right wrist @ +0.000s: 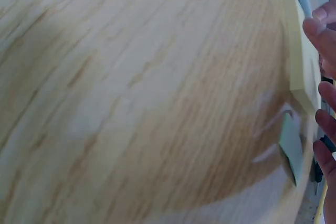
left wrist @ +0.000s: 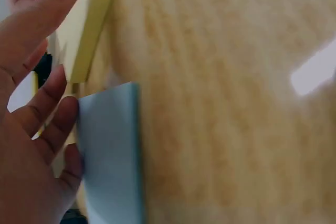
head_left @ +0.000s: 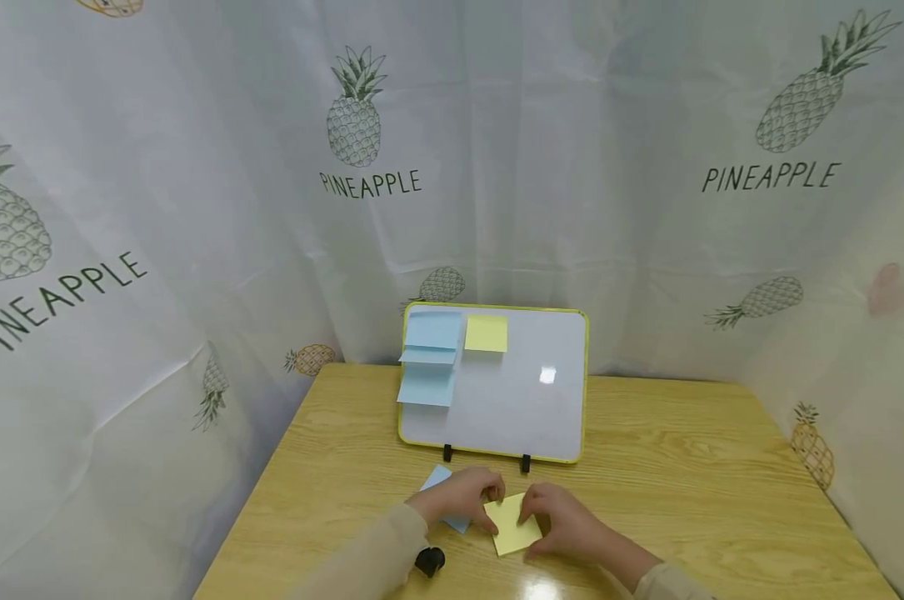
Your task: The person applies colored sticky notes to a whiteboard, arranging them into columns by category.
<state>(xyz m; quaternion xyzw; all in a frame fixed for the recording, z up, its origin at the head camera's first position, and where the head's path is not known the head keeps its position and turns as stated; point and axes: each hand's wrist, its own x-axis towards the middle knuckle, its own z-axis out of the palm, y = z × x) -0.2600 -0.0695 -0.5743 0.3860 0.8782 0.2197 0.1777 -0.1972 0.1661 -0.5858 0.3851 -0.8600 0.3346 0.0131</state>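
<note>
A pad of yellow sticky notes (head_left: 513, 533) lies between the two hands, low over the table. My left hand (head_left: 462, 493) holds it at its left side, thumb and index finger about the corner. From the right, my right hand (head_left: 569, 523) grips the same pad, its curled fingers over the top sheet and its thumb by the near edge. Under the left wrist, a blue sticky note pad (left wrist: 110, 156) sits on the table, partly covered by that hand in the head view. A pale green flat piece (right wrist: 292, 145) shows below the yellow pad in the right wrist view.
Behind the hands, a yellow-framed whiteboard (head_left: 519, 400) leans on black feet (head_left: 526, 463). Several blue notes (head_left: 432, 329) run down its left side, beside one yellow note (head_left: 486, 333). A small black object (head_left: 430, 561) stands near the left forearm. Pineapple-print curtains (head_left: 556, 208) surround the table (head_left: 661, 467).
</note>
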